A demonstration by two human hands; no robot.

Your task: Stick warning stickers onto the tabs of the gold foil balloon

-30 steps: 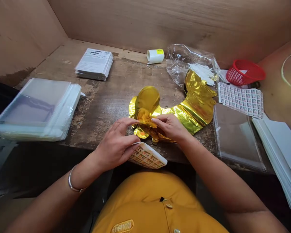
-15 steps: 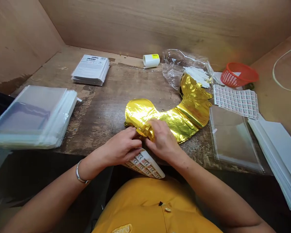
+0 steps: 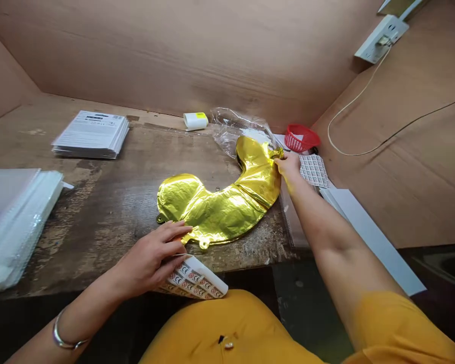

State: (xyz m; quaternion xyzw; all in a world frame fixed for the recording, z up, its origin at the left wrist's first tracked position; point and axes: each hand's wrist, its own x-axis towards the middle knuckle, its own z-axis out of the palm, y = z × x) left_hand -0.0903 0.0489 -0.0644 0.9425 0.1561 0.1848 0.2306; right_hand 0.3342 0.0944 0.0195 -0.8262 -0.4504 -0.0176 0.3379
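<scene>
Two hands on my feed, both busy. Nearest is one curled sticker sheet (image 3: 200,279), poking out past the table edge and clamped under the thumb of my left hand (image 3: 163,258). That hand is palm down, fingers slightly spread and reaching over the foil's near edge; one bracelet (image 3: 60,331) on the wrist. The gold foil (image 3: 223,212) looks like one curved piece (can't count layers), lying flat mid-table (image 3: 121,207). One pile of clear sleeves (image 3: 18,227) to the left, one stack of white paper (image 3: 367,232) on the right, partly behind my forearm. Right arm's stretched way out, and the right hand (image 3: 289,164) is pinched closed on the foil's far right end. One flat label sheet (image 3: 314,171) sits just beside it. Further back, left to right: one pile of cards (image 3: 89,132), one white roll (image 3: 194,122), one clear bag (image 3: 225,126), one red basket (image 3: 299,141). Up on the wall, one socket (image 3: 381,39) with a cord (image 3: 358,151) plugged in.
</scene>
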